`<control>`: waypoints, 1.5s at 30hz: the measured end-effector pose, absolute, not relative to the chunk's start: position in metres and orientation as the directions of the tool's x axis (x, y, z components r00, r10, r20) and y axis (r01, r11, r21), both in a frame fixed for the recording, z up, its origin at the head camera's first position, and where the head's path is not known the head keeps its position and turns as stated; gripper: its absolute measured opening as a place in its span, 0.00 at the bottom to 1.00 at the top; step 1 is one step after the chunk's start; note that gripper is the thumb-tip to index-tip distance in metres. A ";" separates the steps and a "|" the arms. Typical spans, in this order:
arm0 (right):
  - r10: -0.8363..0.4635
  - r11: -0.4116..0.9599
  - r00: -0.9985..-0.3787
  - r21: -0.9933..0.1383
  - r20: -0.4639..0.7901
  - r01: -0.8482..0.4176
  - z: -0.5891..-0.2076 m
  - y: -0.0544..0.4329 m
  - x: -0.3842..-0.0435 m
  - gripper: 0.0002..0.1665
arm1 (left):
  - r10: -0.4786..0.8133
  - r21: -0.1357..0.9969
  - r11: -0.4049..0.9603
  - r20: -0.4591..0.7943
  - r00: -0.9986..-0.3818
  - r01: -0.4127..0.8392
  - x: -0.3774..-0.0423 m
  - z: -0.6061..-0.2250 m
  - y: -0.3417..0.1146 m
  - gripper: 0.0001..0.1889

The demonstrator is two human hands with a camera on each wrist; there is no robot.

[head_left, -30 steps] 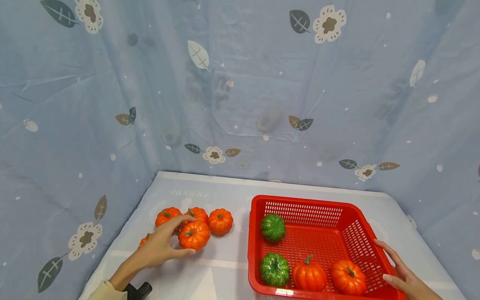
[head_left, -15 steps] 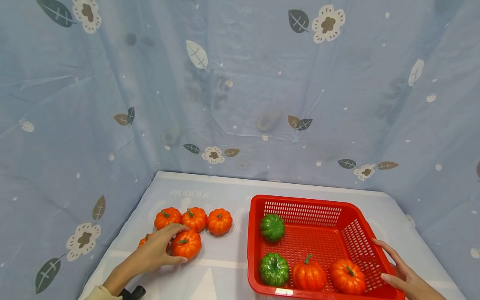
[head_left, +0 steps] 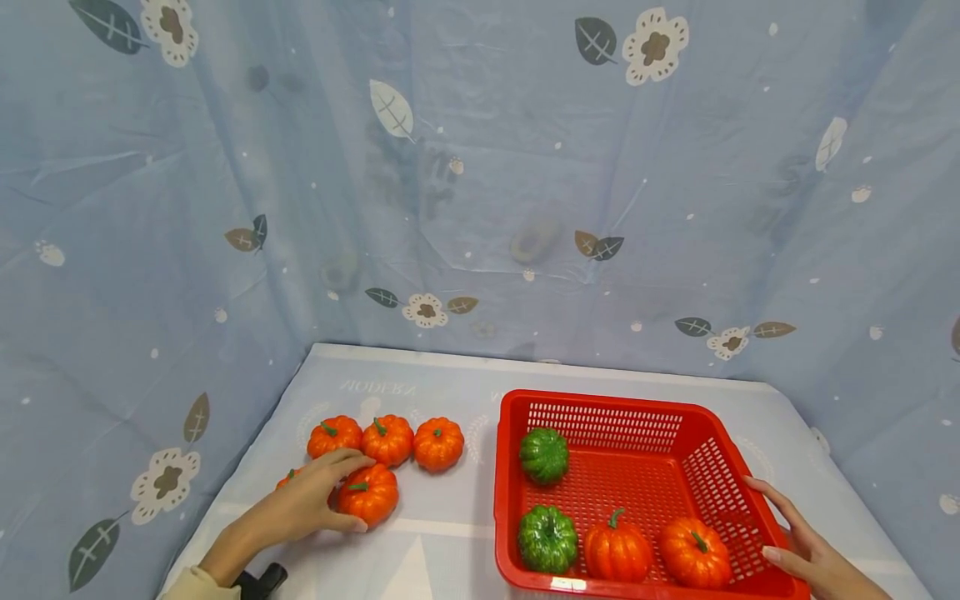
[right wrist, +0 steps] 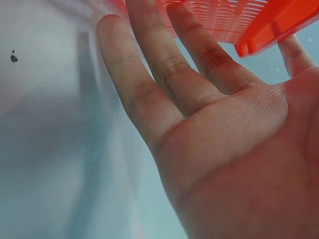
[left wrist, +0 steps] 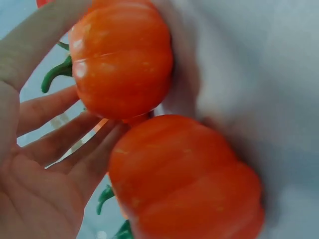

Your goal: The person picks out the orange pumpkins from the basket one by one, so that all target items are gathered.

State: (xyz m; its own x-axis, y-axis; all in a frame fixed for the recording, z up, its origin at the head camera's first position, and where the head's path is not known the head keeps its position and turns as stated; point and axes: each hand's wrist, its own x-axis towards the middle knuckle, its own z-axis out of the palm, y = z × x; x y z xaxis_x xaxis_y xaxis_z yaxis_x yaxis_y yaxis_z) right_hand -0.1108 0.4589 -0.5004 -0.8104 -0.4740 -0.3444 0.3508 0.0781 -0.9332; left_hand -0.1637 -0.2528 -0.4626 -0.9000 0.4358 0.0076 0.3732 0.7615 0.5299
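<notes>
Just now, the left hand (head_left: 307, 500) is bringing a squat, glossy orange pumpkin with deep ribs (head_left: 372, 503) toward about half past seven from its place a second ago, where it was partly covering a neighbour. It is now seeming to rest on the pale, cloth-covered table (head_left: 465, 567), so its placing beside the other orange ones is looking nearly finished. The left thumb and fingers are curving around it; whether they are loosening, I cannot tell. The hands are staying well apart: the right hand (head_left: 821, 562) is touching the red, slotted plastic basket (head_left: 600, 402) near half past three on its rim, fingers lying fairly straight.

The held pumpkin is sitting near seven o'clock in the head view, shining on its smooth, swollen lobes, its curved green stem pointing toward ten. Around it, matching orange pumpkins (head_left: 333, 436) are standing at eleven, half past twelve and two; another is mostly hiding behind the hand. Inside the basket, two shiny green ribbed pumpkins (head_left: 548, 540) are lying at ten and eight, two orange ones (head_left: 696, 554) at seven and five.
</notes>
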 end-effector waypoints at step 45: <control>-0.314 0.276 -0.886 -0.926 -0.340 0.258 -0.495 0.448 -0.106 0.42 | 0.914 0.659 0.195 0.147 -0.379 0.726 -0.232 -0.381 0.007 0.26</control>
